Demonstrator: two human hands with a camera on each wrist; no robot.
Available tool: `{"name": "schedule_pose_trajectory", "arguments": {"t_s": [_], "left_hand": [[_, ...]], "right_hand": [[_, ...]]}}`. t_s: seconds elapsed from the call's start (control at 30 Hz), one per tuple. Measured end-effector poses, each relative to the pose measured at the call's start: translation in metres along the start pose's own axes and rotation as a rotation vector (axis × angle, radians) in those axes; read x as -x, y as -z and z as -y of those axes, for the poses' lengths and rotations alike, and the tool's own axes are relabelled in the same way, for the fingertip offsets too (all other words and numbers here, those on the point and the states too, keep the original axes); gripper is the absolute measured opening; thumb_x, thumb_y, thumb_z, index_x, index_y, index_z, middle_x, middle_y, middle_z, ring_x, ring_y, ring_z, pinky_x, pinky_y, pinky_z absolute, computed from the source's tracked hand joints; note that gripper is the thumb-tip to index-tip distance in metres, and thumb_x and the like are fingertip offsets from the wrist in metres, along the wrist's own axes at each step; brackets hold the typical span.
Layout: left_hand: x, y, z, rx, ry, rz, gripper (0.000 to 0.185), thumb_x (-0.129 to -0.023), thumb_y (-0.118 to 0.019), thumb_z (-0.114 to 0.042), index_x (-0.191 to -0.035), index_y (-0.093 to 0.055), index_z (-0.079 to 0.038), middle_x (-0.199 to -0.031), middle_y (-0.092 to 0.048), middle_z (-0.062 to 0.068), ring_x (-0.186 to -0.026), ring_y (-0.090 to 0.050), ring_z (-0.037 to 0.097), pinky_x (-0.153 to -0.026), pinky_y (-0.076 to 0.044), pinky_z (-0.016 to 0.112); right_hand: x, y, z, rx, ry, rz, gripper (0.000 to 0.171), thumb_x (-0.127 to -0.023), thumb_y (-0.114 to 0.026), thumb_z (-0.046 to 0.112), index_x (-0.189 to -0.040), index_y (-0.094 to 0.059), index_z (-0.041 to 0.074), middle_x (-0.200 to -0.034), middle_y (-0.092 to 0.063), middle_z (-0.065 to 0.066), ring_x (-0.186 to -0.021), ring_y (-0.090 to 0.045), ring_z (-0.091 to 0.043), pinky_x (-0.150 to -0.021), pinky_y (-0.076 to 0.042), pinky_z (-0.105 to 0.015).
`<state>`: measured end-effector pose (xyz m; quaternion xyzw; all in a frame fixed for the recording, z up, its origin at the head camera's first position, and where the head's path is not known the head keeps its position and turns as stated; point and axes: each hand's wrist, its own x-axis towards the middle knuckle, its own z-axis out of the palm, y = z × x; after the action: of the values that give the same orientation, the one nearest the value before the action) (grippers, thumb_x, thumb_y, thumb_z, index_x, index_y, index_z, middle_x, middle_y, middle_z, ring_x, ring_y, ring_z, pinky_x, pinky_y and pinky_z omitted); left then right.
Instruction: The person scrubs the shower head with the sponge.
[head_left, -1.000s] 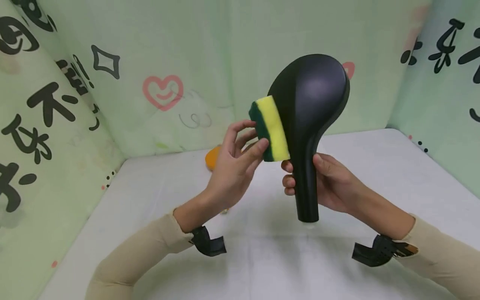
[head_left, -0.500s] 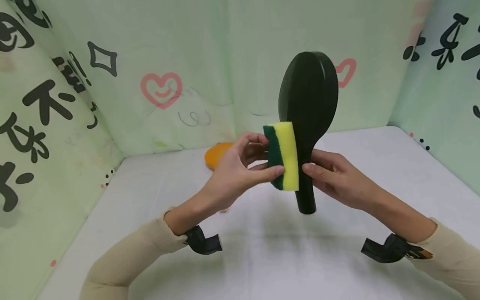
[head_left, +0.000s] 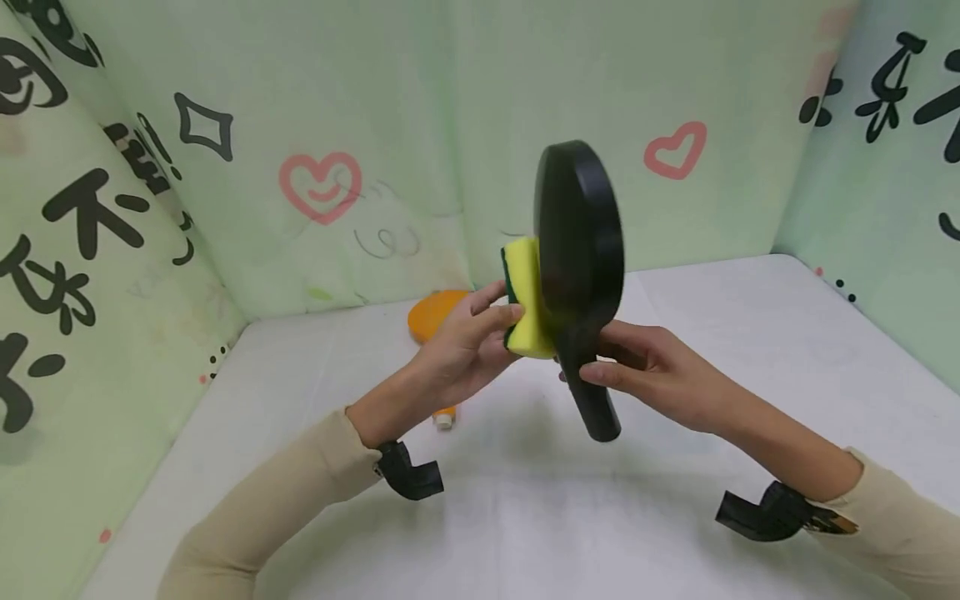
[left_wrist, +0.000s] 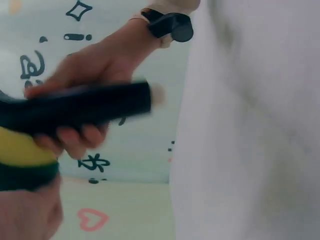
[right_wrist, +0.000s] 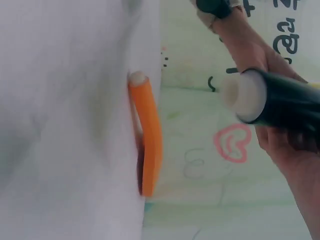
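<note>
My left hand [head_left: 465, 350] grips a yellow-and-green sponge [head_left: 528, 300] between thumb and fingers. The sponge's yellow side presses the near-left face of a black shower head [head_left: 581, 250], which is held up above the table and turned almost edge-on. My right hand [head_left: 667, 379] holds its handle [left_wrist: 100, 102] near the neck, thumb across the front. From the right wrist, a white end piece [right_wrist: 250, 96] shows on the handle. Behind my left hand, an orange thing of similar shape [head_left: 433, 315] lies on the table, partly hidden; its white tip [right_wrist: 137, 77] is visible.
A white-covered table [head_left: 525, 533] spreads below both hands. Pale green cloth walls [head_left: 405, 100] with black characters and pink hearts stand behind and on both sides. Each wrist carries a black strapped mount [head_left: 408, 475].
The shower head has swung from its broad back to nearly edge-on and come down to the left. The sponge has shifted with it, staying close against its surface.
</note>
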<state>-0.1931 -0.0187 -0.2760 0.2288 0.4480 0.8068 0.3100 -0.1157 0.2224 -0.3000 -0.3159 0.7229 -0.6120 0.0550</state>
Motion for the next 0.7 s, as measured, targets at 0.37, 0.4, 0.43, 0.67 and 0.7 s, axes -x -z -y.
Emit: {"name": "schedule_pose_trajectory", "arguments": {"t_s": [0.37, 0.4, 0.43, 0.67, 0.7], "left_hand": [[0.005, -0.006, 0.003, 0.03, -0.177, 0.014, 0.095, -0.074, -0.093, -0.028, -0.148, -0.037, -0.008, -0.129, -0.055, 0.008, -0.118, -0.057, 0.022, -0.104, -0.05, 0.03], [0.008, -0.007, 0.006, 0.016, -0.161, 0.019, 0.101, -0.07, -0.095, -0.031, -0.148, -0.036, -0.008, -0.13, -0.055, 0.009, -0.119, -0.056, 0.023, -0.104, -0.05, 0.031], [0.01, -0.009, 0.01, -0.004, -0.155, 0.027, 0.099, -0.072, -0.095, -0.028, -0.148, -0.035, -0.008, -0.131, -0.054, 0.01, -0.12, -0.056, 0.023, -0.106, -0.049, 0.032], [0.019, -0.014, 0.031, -0.156, -0.173, 0.03, 0.054, -0.095, -0.061, 0.003, -0.142, -0.037, -0.008, -0.133, -0.052, 0.012, -0.12, -0.054, 0.023, -0.108, -0.048, 0.035], [0.02, -0.014, 0.033, -0.181, -0.182, 0.029, 0.054, -0.094, -0.061, 0.004, -0.142, -0.037, -0.007, -0.133, -0.052, 0.013, -0.121, -0.054, 0.024, -0.108, -0.048, 0.035]], "right_hand": [[-0.006, 0.006, 0.006, -0.383, 0.014, 0.036, 0.038, -0.107, -0.046, 0.002, -0.145, -0.049, 0.006, -0.131, -0.062, -0.012, -0.116, -0.065, -0.031, -0.102, -0.053, -0.04], [-0.005, 0.007, 0.008, -0.334, 0.004, 0.004, 0.041, -0.107, -0.045, 0.001, -0.148, -0.048, 0.007, -0.135, -0.061, -0.011, -0.119, -0.063, -0.03, -0.103, -0.052, -0.038], [-0.006, 0.009, 0.011, -0.289, -0.006, -0.025, 0.043, -0.107, -0.045, 0.001, -0.15, -0.047, 0.008, -0.138, -0.058, -0.011, -0.122, -0.062, -0.03, -0.103, -0.052, -0.037], [-0.009, 0.008, 0.013, -0.271, -0.079, -0.139, 0.044, -0.106, -0.049, 0.002, -0.15, -0.049, 0.006, -0.149, -0.049, -0.011, -0.128, -0.056, -0.027, -0.102, -0.052, -0.035], [-0.009, 0.008, 0.012, -0.287, -0.088, -0.142, 0.044, -0.106, -0.049, 0.003, -0.149, -0.05, 0.007, -0.149, -0.049, -0.01, -0.128, -0.056, -0.026, -0.102, -0.053, -0.036]]}}
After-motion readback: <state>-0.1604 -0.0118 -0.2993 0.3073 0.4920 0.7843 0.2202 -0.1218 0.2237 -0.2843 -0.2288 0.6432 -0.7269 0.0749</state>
